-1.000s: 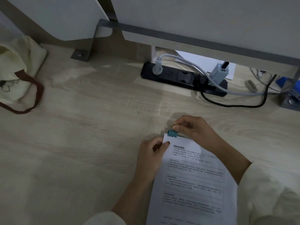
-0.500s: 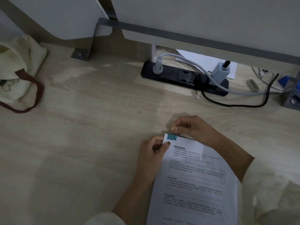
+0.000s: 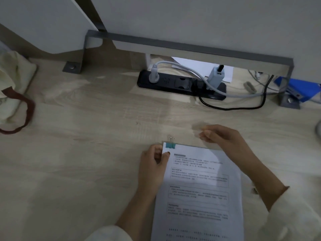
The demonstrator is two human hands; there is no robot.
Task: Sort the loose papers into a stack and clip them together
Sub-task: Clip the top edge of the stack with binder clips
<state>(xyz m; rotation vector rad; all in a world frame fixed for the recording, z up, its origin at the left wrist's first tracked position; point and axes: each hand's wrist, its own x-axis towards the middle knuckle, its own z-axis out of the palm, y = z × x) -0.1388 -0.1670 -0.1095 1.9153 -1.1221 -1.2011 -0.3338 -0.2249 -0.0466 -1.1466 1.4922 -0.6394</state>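
A stack of printed white papers (image 3: pixel 199 192) lies on the wooden desk (image 3: pixel 86 153) in front of me. A small teal binder clip (image 3: pixel 170 145) sits on the stack's top left corner, its wire handles pointing away from me. My left hand (image 3: pixel 154 164) pinches the stack's left edge just below the clip, thumb on top of the page. My right hand (image 3: pixel 220 138) hovers above the stack's top right edge, apart from the clip, fingers loosely curled and holding nothing.
A black power strip (image 3: pixel 180 84) with plugs and cables lies at the back under a grey partition frame (image 3: pixel 173 44). A cream cloth bag (image 3: pixel 12 87) with a brown strap rests at the left edge. A blue object (image 3: pixel 302 91) sits far right.
My right hand has let go of the binder clip and moved right, away from it. The clip stays on the stack's corner. My left hand keeps its hold.
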